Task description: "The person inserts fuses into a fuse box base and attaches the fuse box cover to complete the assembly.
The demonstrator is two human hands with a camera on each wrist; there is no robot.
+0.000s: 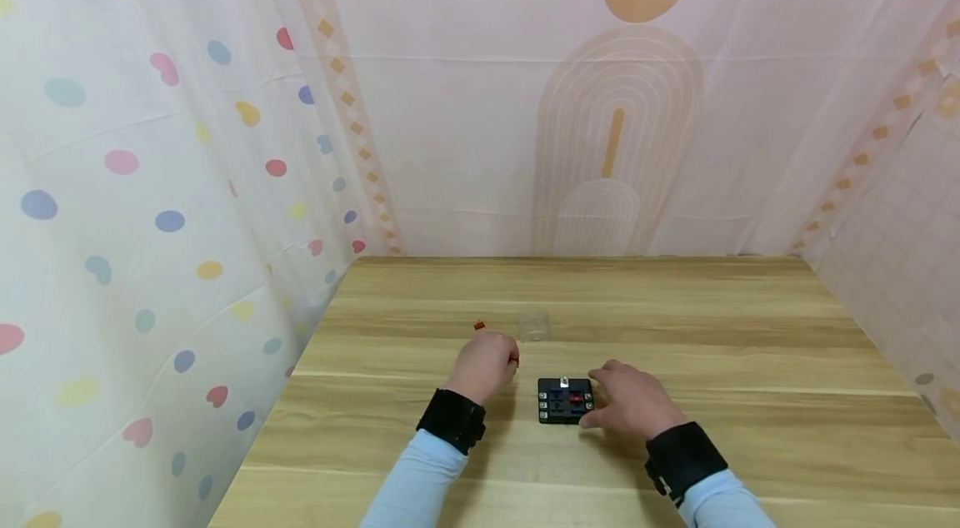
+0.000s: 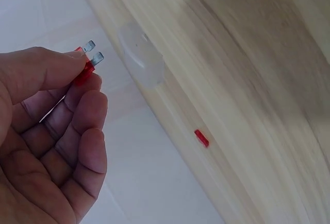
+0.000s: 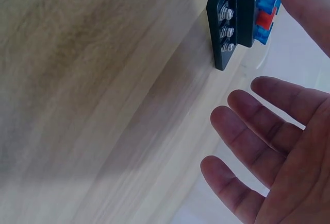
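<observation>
Between thumb and index finger, my left hand (image 1: 483, 366) pinches a red blade fuse (image 2: 85, 72), its two metal prongs pointing away from the fingers. The other left fingers curl loosely toward the palm. A black fuse block (image 1: 565, 417) lies on the table, with metal screws along its sides and one red fuse (image 3: 265, 20) seated among blue ones. My right hand (image 1: 633, 399) is at the block's right side, thumb and index finger near its edge. In the right wrist view its remaining fingers spread, holding nothing.
Another red fuse (image 2: 201, 138) lies loose on the wooden table (image 1: 675, 303) beyond my left hand. A clear plastic cover (image 1: 534, 327) rests behind the fuse block. Patterned curtains (image 1: 450, 136) hang along the table's back and sides.
</observation>
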